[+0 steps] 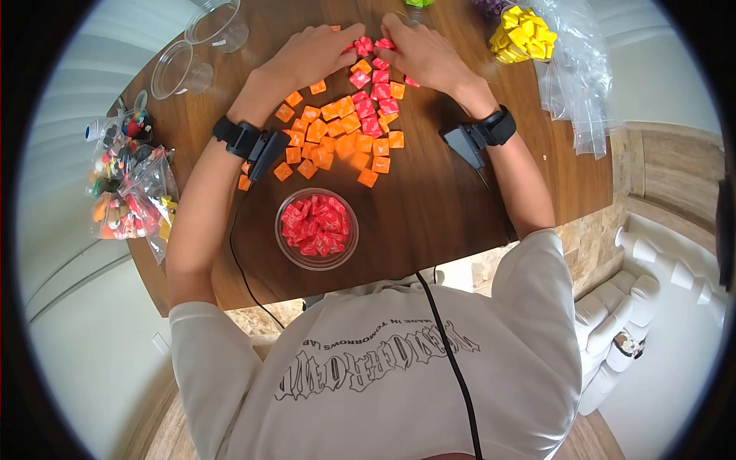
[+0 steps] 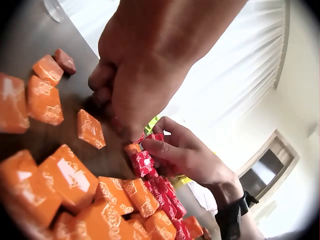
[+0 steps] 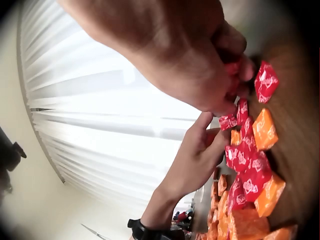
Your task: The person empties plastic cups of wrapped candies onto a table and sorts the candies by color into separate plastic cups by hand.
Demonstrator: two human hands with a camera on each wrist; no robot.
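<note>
Red wrapped candies (image 1: 381, 91) form a column running toward the far side of the table, with orange wrapped candies (image 1: 316, 130) spread beside and around it. At the column's far end, my left hand (image 1: 318, 57) curls its fingers round a red candy, mostly hidden by the hand. Just across from it, my right hand (image 1: 425, 57) also grips red candy; red wrapper (image 3: 233, 67) shows between its bent fingers. The two hands' fingertips are close together over the red pieces. A clear round tub (image 1: 317, 264) full of red candies stands near the table's front edge.
Two clear plastic cups (image 1: 184, 70) stand at the far left. Bags of small colourful items (image 1: 130, 184) lie along the left edge. A yellow gift bow (image 1: 524, 35) and clear plastic bags (image 1: 579, 84) are at the far right. Cables run from both wrist cameras.
</note>
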